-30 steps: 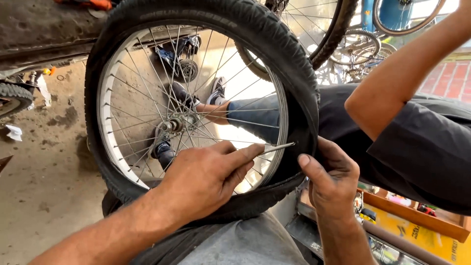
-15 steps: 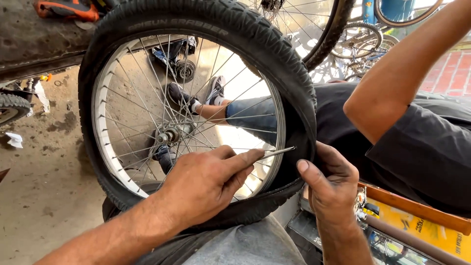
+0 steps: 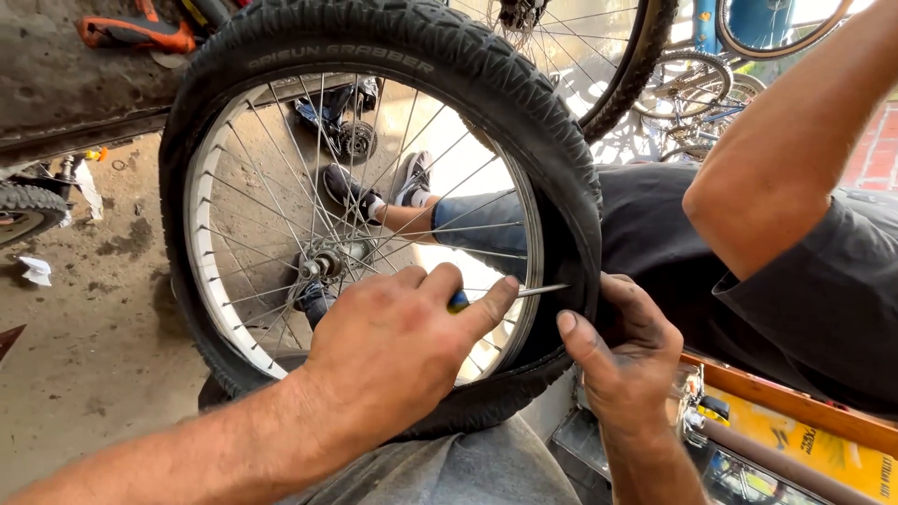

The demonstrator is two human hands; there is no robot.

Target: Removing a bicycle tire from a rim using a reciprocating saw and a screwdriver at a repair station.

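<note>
A bicycle wheel with a knobbly black tyre (image 3: 393,47), a silver rim (image 3: 210,281) and thin spokes stands upright on my lap. My left hand (image 3: 393,351) is closed around a screwdriver (image 3: 533,292) with a blue handle. Its metal tip pokes between rim and tyre at the right side. My right hand (image 3: 627,351) grips the tyre's right edge just beside that tip, thumb pressing on the sidewall. The hub (image 3: 318,266) shows through the spokes.
A second person in a dark shirt (image 3: 814,299) sits close on the right, their bare arm (image 3: 795,131) raised, legs in jeans behind the wheel. Other bicycle wheels (image 3: 599,56) hang at the back. An orange tool tray (image 3: 795,421) lies at lower right. Stained concrete floor (image 3: 84,355) lies left.
The view has shifted a little, so the wheel sits higher and further left in frame. Both hands keep their hold; the screwdriver tip stays at the rim.
</note>
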